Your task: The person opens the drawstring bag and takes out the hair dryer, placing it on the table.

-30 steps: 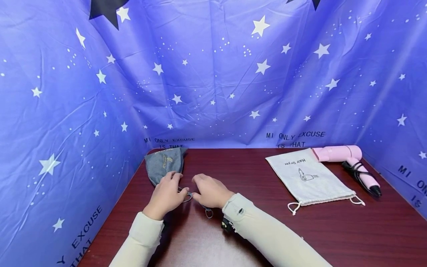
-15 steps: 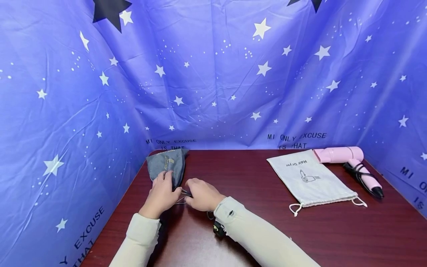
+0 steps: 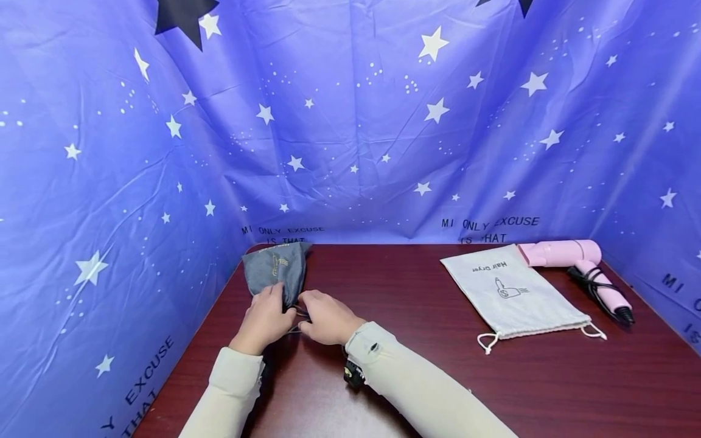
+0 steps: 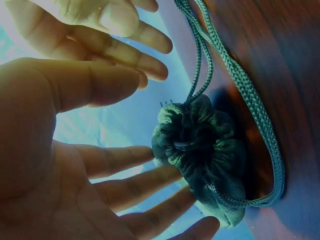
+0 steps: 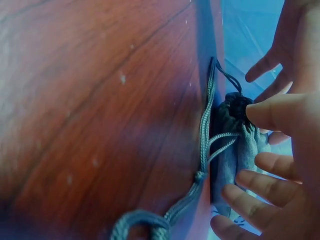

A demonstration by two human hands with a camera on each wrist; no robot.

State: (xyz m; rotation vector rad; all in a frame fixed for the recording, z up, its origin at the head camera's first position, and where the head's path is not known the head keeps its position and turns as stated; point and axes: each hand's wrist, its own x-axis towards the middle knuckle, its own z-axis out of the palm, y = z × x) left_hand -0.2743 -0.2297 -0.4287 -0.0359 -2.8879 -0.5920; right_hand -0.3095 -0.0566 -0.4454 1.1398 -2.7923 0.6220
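A dark grey drawstring bag (image 3: 276, 271) with a yellow hair dryer print lies at the table's far left. Its mouth is gathered, with a small dark opening, in the left wrist view. My left hand (image 3: 263, 319) is at the bag's near end, its straight fingers (image 4: 135, 187) touching or overlapping the gathered cloth. On the other side of the mouth, my right hand (image 3: 327, 317) has its fingers spread and relaxed beside the bag. The grey cord (image 4: 255, 105) loops out over the table, and its knotted end (image 5: 200, 177) trails toward the front in the right wrist view.
At the right lies a flat white drawstring bag (image 3: 509, 298) marked "Hair Dryer". Next to it is a pink hair dryer (image 3: 564, 252) with a black cable (image 3: 597, 289) wound on its handle. A blue star-printed curtain (image 3: 356, 121) encloses the dark red table (image 3: 394, 274).
My right hand has moved left, closer to the bag's mouth and my left hand. The left hand has shifted only slightly. The cord's trailing end is now hidden by my right arm in the head view.
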